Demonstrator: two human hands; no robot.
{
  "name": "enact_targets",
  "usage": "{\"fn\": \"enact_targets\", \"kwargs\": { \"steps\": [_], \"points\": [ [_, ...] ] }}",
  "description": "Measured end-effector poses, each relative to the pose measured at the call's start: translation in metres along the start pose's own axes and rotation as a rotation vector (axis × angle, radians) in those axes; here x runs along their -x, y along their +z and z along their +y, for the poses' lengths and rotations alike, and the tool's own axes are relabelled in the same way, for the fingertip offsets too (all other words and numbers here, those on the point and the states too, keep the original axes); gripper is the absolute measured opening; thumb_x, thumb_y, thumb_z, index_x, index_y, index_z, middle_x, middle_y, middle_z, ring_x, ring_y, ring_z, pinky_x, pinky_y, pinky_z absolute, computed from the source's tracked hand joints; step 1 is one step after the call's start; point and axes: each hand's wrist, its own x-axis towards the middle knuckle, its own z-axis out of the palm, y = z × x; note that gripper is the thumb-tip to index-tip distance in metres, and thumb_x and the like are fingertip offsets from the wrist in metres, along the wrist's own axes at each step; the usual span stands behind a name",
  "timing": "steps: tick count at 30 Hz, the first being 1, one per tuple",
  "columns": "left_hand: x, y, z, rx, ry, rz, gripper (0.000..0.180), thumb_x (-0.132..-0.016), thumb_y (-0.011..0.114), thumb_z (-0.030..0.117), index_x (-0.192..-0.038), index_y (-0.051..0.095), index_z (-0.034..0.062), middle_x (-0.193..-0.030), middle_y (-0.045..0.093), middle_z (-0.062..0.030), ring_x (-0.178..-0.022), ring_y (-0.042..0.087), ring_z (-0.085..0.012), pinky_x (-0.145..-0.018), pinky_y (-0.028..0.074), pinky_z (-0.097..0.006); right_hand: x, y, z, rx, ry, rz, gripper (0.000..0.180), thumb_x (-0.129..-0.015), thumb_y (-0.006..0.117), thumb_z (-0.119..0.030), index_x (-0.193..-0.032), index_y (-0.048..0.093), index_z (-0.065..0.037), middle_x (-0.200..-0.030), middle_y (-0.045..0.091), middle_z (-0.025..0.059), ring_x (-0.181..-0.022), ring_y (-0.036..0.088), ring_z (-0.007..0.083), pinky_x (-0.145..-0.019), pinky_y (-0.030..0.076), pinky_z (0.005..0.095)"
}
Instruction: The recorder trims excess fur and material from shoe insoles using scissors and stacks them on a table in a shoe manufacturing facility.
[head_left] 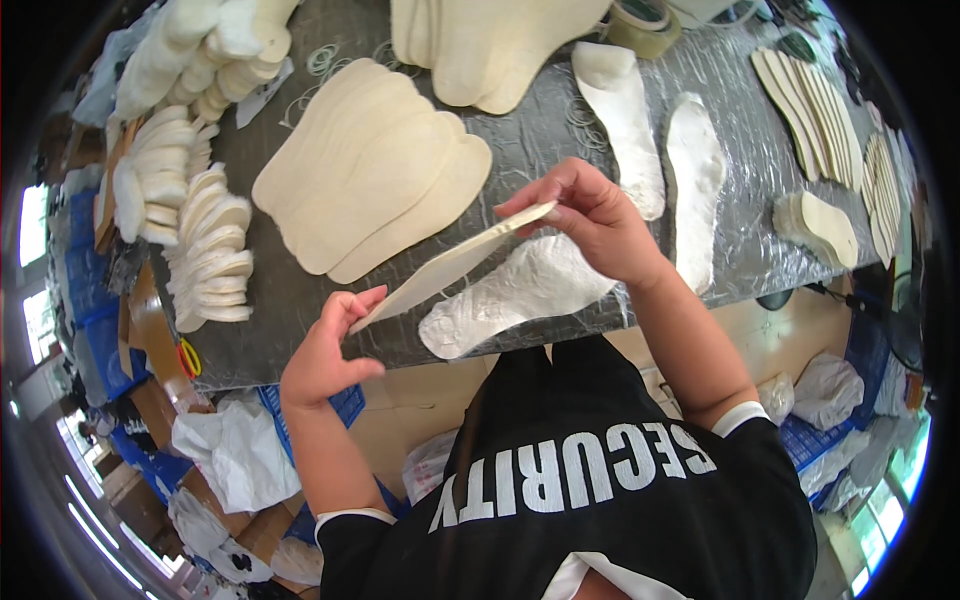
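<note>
One held insole (447,267), long axis slanting far-right, (nearly) edge-on

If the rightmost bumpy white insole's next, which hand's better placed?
Right, probably: the right hand is much nearer that rightmost bumpy white insole, though it pinches a flat cream insole. The left hand is farther off.

The table (262,312) before me has a dark top covered in shiny, creased plastic. Below it lies a pale tan floor (410,408). Blue crates (100,345) stand to my left, and a blue bin (806,440) to my right. Bright windows (34,225) border both sides; white strip lights (102,541) glow at lower left.
</note>
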Motion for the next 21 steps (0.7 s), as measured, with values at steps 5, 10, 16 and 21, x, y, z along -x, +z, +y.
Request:
{"fn": "enact_targets", "kwargs": {
  "steps": [5, 10, 16, 21],
  "points": [
    [-0.031, 0.027, 0.031, 0.294, 0.102, -0.421, 0.070, -0.062, 0.090, 0.026, -0.104, 0.038, 0.0070, -0.140, 0.039, -0.0211, -0.126, 0.040, -0.0230, -0.103, 0.033, -0.037, 0.016, 0.021, -0.021, -0.092, -0.164, 0.015, 0.007, -0.095, 0.048, 0.001, -0.098, 0.048, -0.005, -0.106, 0.063, 0.0133, -0.108, 0.060, 0.0220, -0.089, 0.050, 0.0335],
    [-0.042, 0.072, 0.044, 0.520, -0.102, -0.500, 0.077, -0.060, 0.088, 0.026, -0.117, 0.044, 0.0000, -0.121, 0.052, -0.0138, -0.109, 0.053, -0.0182, -0.097, 0.040, -0.036, 0.047, 0.000, -0.030, -0.018, -0.376, -0.009, 0.008, -0.096, 0.051, -0.013, -0.097, 0.044, -0.009, -0.108, 0.063, 0.0211, -0.117, 0.054, 0.0411, -0.095, 0.045, 0.0530],
    [-0.030, 0.091, 0.047, -0.177, 0.121, -0.071, 0.066, -0.058, 0.089, 0.037, -0.101, 0.051, 0.0048, -0.116, 0.050, -0.0138, -0.106, 0.051, -0.0235, -0.092, 0.042, -0.034, 0.108, -0.025, -0.016, -0.068, -0.158, 0.406, 0.016, -0.089, 0.051, 0.005, -0.102, 0.050, -0.005, -0.117, 0.059, 0.0140, -0.104, 0.059, 0.0203, -0.089, 0.047, 0.0337],
    [-0.032, 0.109, 0.044, -0.355, 0.176, 0.196, 0.059, -0.060, 0.087, 0.037, -0.098, 0.057, 0.0028, -0.114, 0.050, -0.0125, -0.103, 0.052, -0.0269, -0.088, 0.045, -0.036, 0.137, -0.025, 0.006, 0.150, 0.575, 0.608, 0.040, -0.094, 0.044, -0.002, -0.134, 0.043, -0.004, -0.082, 0.059, 0.0050, -0.057, 0.056, 0.0079, -0.048, 0.043, 0.0214]
  ]
}}
